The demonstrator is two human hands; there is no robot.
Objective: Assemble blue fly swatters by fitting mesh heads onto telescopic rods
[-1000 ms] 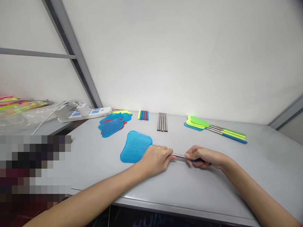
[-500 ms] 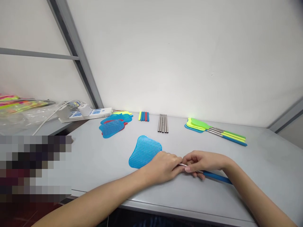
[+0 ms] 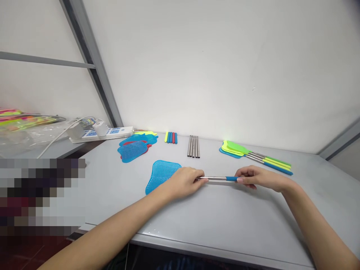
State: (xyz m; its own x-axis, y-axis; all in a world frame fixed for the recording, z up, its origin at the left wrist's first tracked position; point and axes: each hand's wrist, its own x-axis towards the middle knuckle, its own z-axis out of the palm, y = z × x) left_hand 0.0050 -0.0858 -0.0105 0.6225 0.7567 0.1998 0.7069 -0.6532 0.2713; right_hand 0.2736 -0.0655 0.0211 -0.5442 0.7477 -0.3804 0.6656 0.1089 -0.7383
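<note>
A fly swatter with a blue mesh head (image 3: pixel 161 174) and a metal rod (image 3: pixel 216 178) spans both hands above the table. My left hand (image 3: pixel 187 182) is closed around the rod close to the head and covers part of it. My right hand (image 3: pixel 257 178) pinches the blue handle sleeve (image 3: pixel 231 179) at the other end of the rod; the sleeve's far end is hidden by the fingers. Behind them lie several metal tubes (image 3: pixel 194 147) in a row, and left of these several short coloured handle sleeves (image 3: pixel 171 138).
Loose swatter heads (image 3: pixel 133 151), mostly blue, are piled at the back left. Swatters with rods and handles (image 3: pixel 261 159) lie stacked at the back right. A white power strip (image 3: pixel 120 132) and plastic bags (image 3: pixel 42 133) sit at the far left. Blurred blocks cover the lower left.
The swatter has moved up and slightly left and now lies more level. My right hand has slid from the rod to the blue handle, away from my left hand.
</note>
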